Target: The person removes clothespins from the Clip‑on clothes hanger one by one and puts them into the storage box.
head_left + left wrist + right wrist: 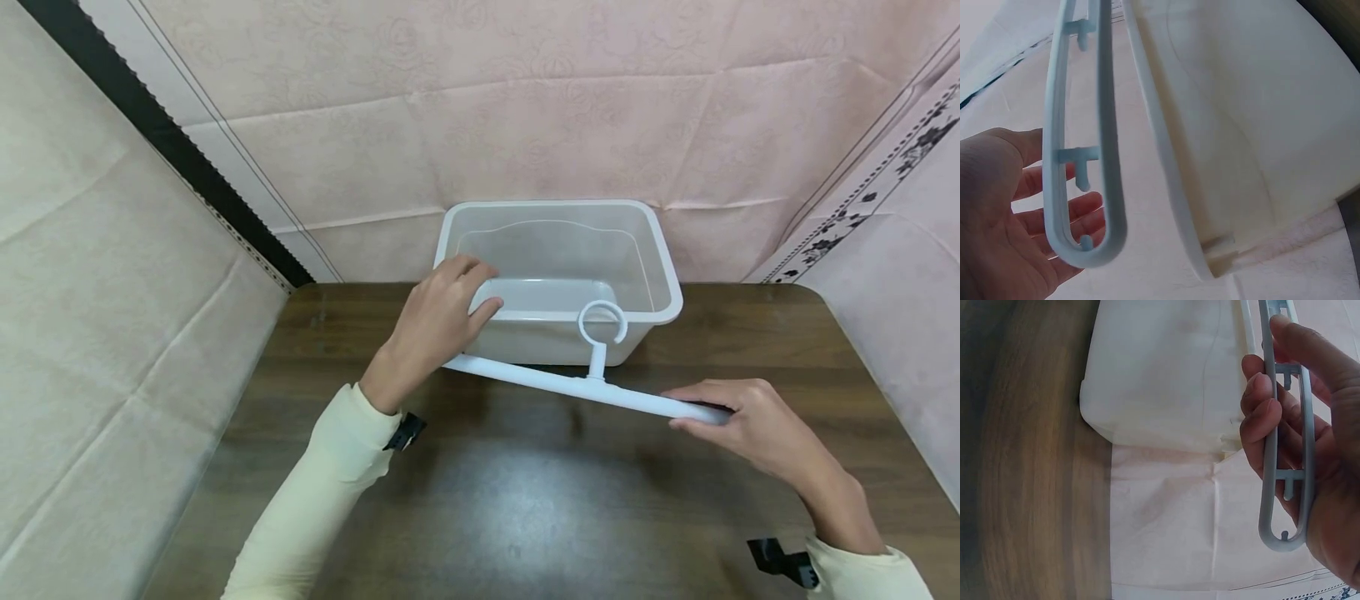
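A white plastic hanger (540, 380) is a long narrow loop with a round open hook at its middle, held up over the table in front of a white plastic bin. My right hand (757, 425) grips its right end, the thumb on one side and the fingers curled round the other, as the right wrist view shows. My left hand (442, 312) is beside the left end, its fingers loosely bent and spread. In the left wrist view those fingers (1088, 219) pass behind the hanger's rounded end without closing on it. Small T-shaped pegs (1288, 481) stick out inside the loop.
The bin (662, 315) stands at the back of the brown wooden table (480, 517), against a pale patterned cloth (570, 133). More cloth hangs at the left and right sides. A black strap (405, 432) is on the left wrist.
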A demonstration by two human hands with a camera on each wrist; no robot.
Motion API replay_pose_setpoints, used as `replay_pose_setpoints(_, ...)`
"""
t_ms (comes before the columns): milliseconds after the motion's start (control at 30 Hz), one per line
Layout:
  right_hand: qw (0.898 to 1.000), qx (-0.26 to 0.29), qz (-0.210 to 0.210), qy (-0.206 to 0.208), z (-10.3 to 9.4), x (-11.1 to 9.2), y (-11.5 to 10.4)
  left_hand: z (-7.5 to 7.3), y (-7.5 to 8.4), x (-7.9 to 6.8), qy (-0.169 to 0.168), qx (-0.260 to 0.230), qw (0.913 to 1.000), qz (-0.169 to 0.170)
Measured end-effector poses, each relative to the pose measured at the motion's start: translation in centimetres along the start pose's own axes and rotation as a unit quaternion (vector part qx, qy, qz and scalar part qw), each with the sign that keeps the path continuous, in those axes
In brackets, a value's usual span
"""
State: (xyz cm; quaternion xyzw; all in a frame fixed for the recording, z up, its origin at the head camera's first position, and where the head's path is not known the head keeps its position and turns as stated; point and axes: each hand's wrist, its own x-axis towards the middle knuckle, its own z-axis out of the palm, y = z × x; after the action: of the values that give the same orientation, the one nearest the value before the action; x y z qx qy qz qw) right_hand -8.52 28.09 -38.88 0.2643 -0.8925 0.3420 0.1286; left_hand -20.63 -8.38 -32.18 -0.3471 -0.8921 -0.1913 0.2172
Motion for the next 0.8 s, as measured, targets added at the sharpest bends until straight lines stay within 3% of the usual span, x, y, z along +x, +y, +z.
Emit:
replay_pose_setpoints(567, 0.997, 0.007, -0.075, 0.031, 1.3, -0.7, 0.5, 0.5, 0.8, -2.4, 0.049, 0.043, 0.9957, 0.065)
replay_pose_setpoints(800, 0.997, 0.001, -0.073, 0.025, 1.8, -0.8, 0.5, 0.6, 1.2, -3.1, 0.040, 0.049, 0.9961, 0.062)
